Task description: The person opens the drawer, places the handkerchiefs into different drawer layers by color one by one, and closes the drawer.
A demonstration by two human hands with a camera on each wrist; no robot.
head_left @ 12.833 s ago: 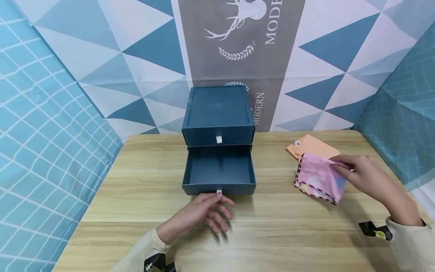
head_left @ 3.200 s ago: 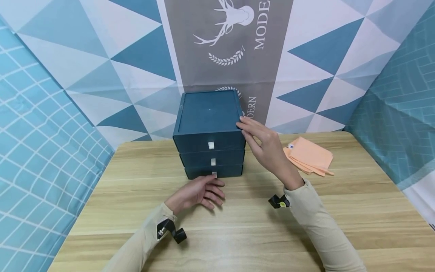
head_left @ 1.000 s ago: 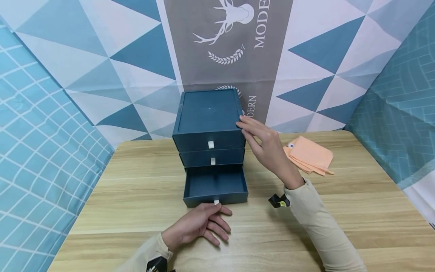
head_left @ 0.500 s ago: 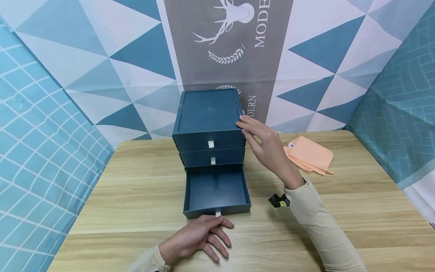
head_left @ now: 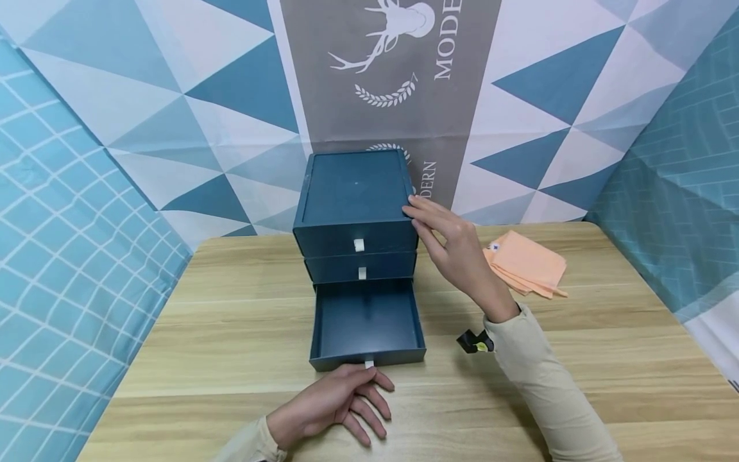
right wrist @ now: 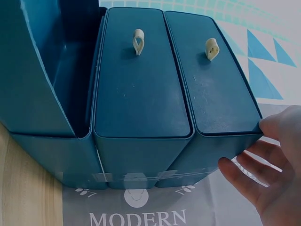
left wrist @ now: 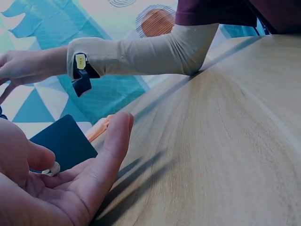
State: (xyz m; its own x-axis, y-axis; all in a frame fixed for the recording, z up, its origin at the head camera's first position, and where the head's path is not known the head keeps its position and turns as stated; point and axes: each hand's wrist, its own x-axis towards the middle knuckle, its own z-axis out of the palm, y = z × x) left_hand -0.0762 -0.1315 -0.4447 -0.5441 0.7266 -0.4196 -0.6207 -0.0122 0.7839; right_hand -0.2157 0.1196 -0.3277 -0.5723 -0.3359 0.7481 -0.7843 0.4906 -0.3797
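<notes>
A dark blue three-drawer cabinet [head_left: 356, 187] stands at the back middle of the table. Its bottom drawer [head_left: 340, 362] is pulled out, with nothing visible inside; the two upper drawers are pushed in. My left hand [head_left: 337, 401] pinches the bottom drawer's small white pull tab [left wrist: 52, 169] between thumb and finger, the other fingers extended. Against the cabinet's upper right edge rests my right hand [head_left: 456, 250], its fingers nearly straight. In the right wrist view, the thumb touches the corner beside the top drawer [right wrist: 221, 75].
A folded orange cloth [head_left: 530, 262] lies on the wooden table [head_left: 231, 333] to the right of the cabinet, behind the right forearm. Patterned sheets [head_left: 242, 83] hang behind and on both sides.
Earlier, the middle drawer was pulled out and my right hand held a pink cloth, now out of sight. That drawer is in; the left hand has drawn the bottom one toward me.
</notes>
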